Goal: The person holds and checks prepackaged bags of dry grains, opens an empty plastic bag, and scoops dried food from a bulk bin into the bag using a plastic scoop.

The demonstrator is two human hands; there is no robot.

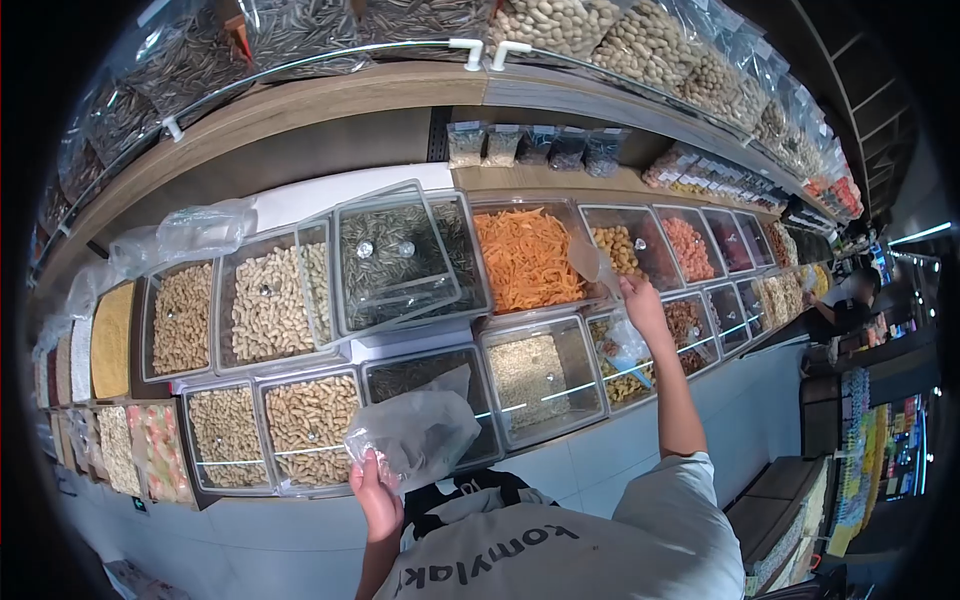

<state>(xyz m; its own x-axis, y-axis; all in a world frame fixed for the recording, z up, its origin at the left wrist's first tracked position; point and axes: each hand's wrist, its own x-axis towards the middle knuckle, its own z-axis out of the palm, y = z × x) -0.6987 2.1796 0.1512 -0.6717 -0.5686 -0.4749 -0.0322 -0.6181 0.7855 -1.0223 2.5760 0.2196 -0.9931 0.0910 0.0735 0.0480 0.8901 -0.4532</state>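
My left hand [374,492] pinches the edge of a clear plastic bag [420,430], which hangs over the front row of bins. My right hand [638,296] is closed around the handle of a translucent scoop [588,262]. The scoop's bowl is over the right edge of a bin of orange dried strips [530,255], beside a bin of brownish-yellow nuts [616,247]. From this angle I cannot tell whether anything lies in the scoop. Below my right hand, a second bluish scoop [625,345] rests at a bin of yellowish pieces [622,386].
Lidded bins of peanuts [272,300] and sunflower seeds [385,255] stand to the left, one clear lid [440,290] lying askew. Bagged nuts [650,45] fill the shelf above. Crumpled plastic bags [205,228] lie behind the bins. Another person [850,305] stands far right.
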